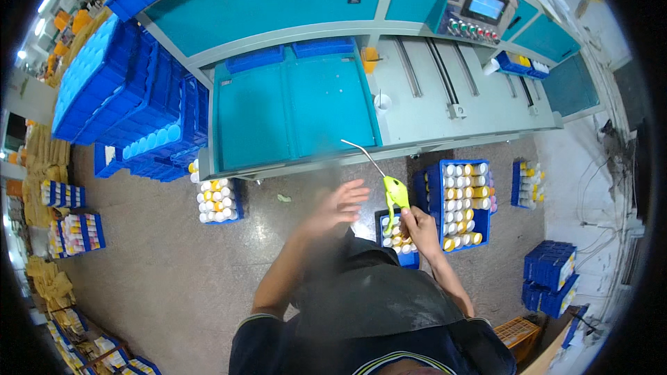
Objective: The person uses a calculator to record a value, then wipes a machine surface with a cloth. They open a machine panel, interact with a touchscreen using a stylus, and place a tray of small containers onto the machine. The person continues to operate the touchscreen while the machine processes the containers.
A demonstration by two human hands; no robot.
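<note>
The machine (389, 28), teal and grey, is the largest item observed from where I stand. The crate stack (132, 90), blue, stands beside the machine's left end. The grey surface (410, 104), fitted with rails (442, 73), forms the machine's right part; the tray (253, 118), teal, occupies its left part. The big crate (434, 187), loaded with white and yellow containers (453, 182), sits in front of the machine's right half. The screen (484, 4) is lit, at the machine's upper right.

Both hands are in front of the machine. The left hand (337, 208) is open, fingers extended. The right hand (421, 230) grips the air gun (397, 193), yellow-green, its bent metal nozzle directed toward the machine's front edge. The orange cup (370, 60) stands near the machine's middle.
</note>
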